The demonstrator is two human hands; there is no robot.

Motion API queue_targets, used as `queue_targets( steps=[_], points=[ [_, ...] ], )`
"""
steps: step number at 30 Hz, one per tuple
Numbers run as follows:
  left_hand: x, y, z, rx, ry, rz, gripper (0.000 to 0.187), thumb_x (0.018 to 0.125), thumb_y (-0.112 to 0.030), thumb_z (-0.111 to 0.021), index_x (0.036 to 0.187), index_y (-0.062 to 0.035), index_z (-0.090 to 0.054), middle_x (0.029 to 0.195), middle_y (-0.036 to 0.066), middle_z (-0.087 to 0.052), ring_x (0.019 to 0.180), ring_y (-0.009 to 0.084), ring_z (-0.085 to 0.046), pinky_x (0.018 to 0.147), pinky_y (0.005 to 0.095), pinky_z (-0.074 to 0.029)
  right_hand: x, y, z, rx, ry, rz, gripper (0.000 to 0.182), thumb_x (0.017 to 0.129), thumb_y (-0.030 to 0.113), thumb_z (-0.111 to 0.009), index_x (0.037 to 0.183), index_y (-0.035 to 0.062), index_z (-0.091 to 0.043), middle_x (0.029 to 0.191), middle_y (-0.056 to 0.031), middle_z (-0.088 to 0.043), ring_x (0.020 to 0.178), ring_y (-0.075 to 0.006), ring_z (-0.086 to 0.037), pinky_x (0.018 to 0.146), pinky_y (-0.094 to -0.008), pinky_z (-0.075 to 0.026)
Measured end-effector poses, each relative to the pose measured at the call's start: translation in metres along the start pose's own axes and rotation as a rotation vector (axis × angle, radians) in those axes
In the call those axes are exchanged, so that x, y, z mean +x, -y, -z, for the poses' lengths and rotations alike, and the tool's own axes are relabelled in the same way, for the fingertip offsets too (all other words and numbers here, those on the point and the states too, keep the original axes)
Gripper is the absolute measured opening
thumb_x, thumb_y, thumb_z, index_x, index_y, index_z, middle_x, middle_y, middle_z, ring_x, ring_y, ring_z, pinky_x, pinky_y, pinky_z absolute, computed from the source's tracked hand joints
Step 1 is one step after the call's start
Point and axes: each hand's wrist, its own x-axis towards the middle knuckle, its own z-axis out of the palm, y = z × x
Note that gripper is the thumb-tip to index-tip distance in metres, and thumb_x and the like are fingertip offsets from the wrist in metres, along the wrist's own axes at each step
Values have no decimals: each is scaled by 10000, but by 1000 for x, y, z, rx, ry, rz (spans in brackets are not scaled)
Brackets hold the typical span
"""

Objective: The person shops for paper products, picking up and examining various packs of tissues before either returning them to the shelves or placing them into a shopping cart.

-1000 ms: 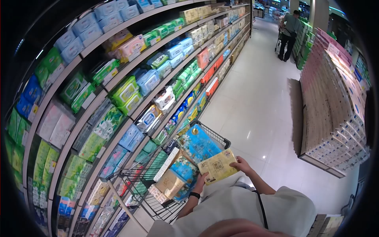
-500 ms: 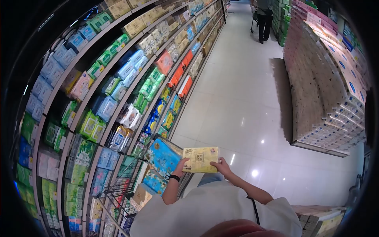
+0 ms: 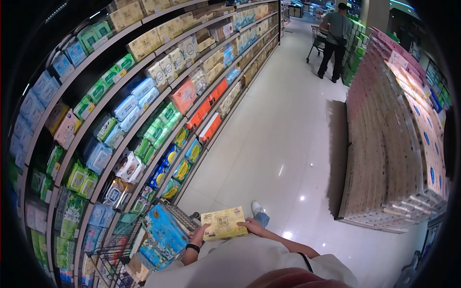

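A flat yellow pack (image 3: pixel 224 224) with printed characters is held level in front of my body by both hands. My left hand (image 3: pixel 197 234), with a dark band on its wrist, is closed on the pack's left end. At the right end, my right hand (image 3: pixel 253 226) grips the pack's edge. Just left of my left hand, a shopping cart (image 3: pixel 180 217) holds large blue packs (image 3: pixel 163 235) with a flower print and a pale brown pack (image 3: pixel 138 267).
Long shelves (image 3: pixel 103 185) of wipes and tissue packs run along the left. A tall stack of tissue packs (image 3: pixel 379 144) stands at the right. Up the aisle floor (image 3: pixel 269 120), a person (image 3: pixel 334 43) stands by another cart (image 3: pixel 315 43). My shoe (image 3: pixel 257 208) shows beyond the pack.
The view has shifted, and the pack and both hands now appear further left and lower. More of the person up the aisle shows. My shoe has come into view.
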Motion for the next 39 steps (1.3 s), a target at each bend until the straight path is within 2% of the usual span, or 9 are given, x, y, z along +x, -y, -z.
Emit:
queue_targets(
  steps=[4, 7, 10, 19, 21, 24, 30, 35, 39],
  points=[
    [14, -46, -37, -61, -138, 73, 635, 859, -455, -655, 1337, -47, -569, 1281, 99, -620, 1257, 177, -476, 1080, 300, -305, 55, 95, 37, -339, 111, -2, 761, 779, 507, -790, 1266, -19, -537, 925, -98, -646, 780, -148, -598, 702, -285, -480],
    [46, -55, -30, -31, -35, -20, 731, 835, -509, -670, 1397, -67, -520, 1405, 103, -534, 1310, 227, -446, 1108, 311, -277, 83, 161, 50, -456, 151, 23, 757, 757, 506, -802, 1257, -4, -551, 883, -87, -639, 735, -139, -568, 669, -287, -458],
    [62, -67, -31, 48, -115, 151, 807, 834, -538, -670, 1488, -128, -430, 1580, 94, -306, 1469, 276, -207, 1168, 451, -180, 120, 185, 64, -492, 231, 3, 714, 752, 463, -814, 1236, 17, -538, 876, -91, -650, 743, -153, -603, 686, -294, -483],
    [91, -136, -103, 156, -246, 153, 795, 779, -661, -642, 1431, -223, -524, 1540, 74, -393, 1408, 290, -313, 1097, 464, -269, 217, 222, 125, -363, 387, -102, 598, 824, 345, -792, 1236, 11, -517, 976, -147, -681, 852, -213, -686, 723, -333, -550],
    [123, -133, -104, 145, -256, 193, 784, 797, -664, -630, 1444, -237, -512, 1552, 71, -377, 1416, 291, -304, 1113, 491, -254, 237, 246, 144, -506, 456, -1, 798, 759, 539, -780, 1276, -5, -507, 1048, -180, -677, 878, -234, -679, 760, -369, -548],
    [141, -178, -130, 138, -130, 245, 946, 795, -681, -661, 1520, -139, -387, 1617, 112, -254, 1499, 312, -149, 1157, 562, -175, 269, 295, 175, -688, 429, 32, 845, 748, 564, -778, 1302, -15, -508, 1053, -178, -684, 874, -246, -682, 743, -348, -550],
    [312, -266, -252, -330, 83, -67, 636, 968, -533, -546, 1396, -63, -524, 1301, 63, -616, 1103, 183, -628, 938, 328, -496, 341, 418, 300, -615, 233, 65, 776, 747, 556, -777, 1216, -35, -593, 1022, -169, -695, 853, -244, -680, 724, -342, -543],
    [399, -451, -372, 59, -69, -138, 676, 917, -562, -609, 1254, 22, -586, 1106, 92, -685, 966, 184, -658, 835, 327, -513, 404, 519, 430, -335, 93, -62, 589, 848, 434, -712, 1201, -27, -609, 997, -113, -674, 817, -189, -647, 718, -304, -506],
    [431, -566, -413, 205, -173, -345, 525, 915, -395, -702, 1212, 19, -574, 968, 34, -664, 860, 111, -631, 773, 253, -497, 414, 625, 478, -15, 202, 126, 441, 914, 322, -664, 1212, 0, -617, 974, -62, -684, 815, -148, -642, 721, -287, -504]
  ],
)
